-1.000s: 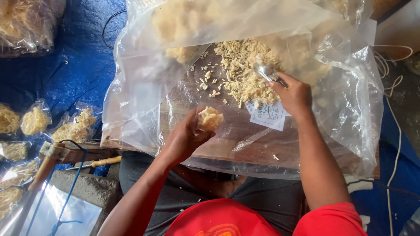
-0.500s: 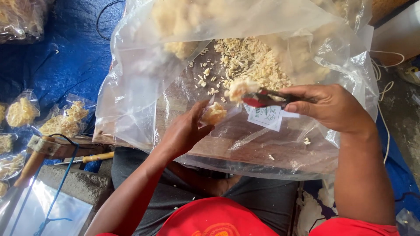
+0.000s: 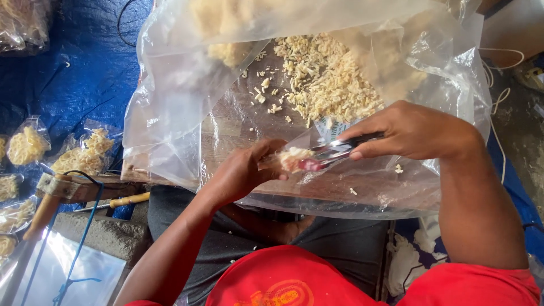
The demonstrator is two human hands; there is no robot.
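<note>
The big clear plastic sheet (image 3: 170, 113) covers the wooden board (image 3: 226, 130) on my lap, with the heap of broken noodle bits (image 3: 328, 79) still at its far side. My right hand (image 3: 413, 133), which was up at that heap 1 second ago, has swung back gripping metal tongs (image 3: 334, 153). My left hand (image 3: 243, 173) pinches 1 small clear bag (image 3: 286, 158), and the tongs' load now sits at its mouth

A red short-sleeved shirt (image 3: 283, 277) with orange print, and dark grey trousers (image 3: 340, 249).
</note>
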